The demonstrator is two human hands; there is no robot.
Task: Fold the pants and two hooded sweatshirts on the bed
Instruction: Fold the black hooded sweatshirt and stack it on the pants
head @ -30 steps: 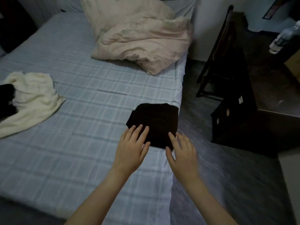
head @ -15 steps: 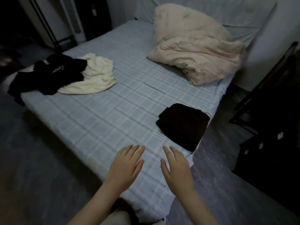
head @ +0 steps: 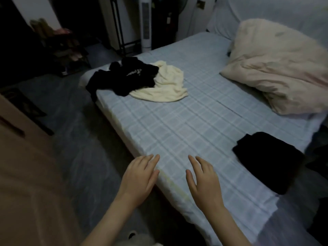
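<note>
The dark pants (head: 268,161) lie folded into a neat rectangle near the bed's right corner. At the far left corner of the bed a black hooded sweatshirt (head: 122,77) lies crumpled, partly over a cream hooded sweatshirt (head: 165,84), also unfolded. My left hand (head: 140,180) hovers over the bed's near edge with fingers spread and nothing in it. My right hand (head: 202,181) is flat over the checked sheet, open and empty, well left of the pants.
The bed (head: 177,126) has a pale blue checked sheet. A bunched pinkish duvet (head: 280,68) fills the far right. A white tower fan (head: 146,23) and a dark rack (head: 119,27) stand beyond the bed. Grey floor lies on the left.
My view has swung left, bringing both sweatshirts into sight. Both hands have left the folded pants and moved left along the bed's near edge.
</note>
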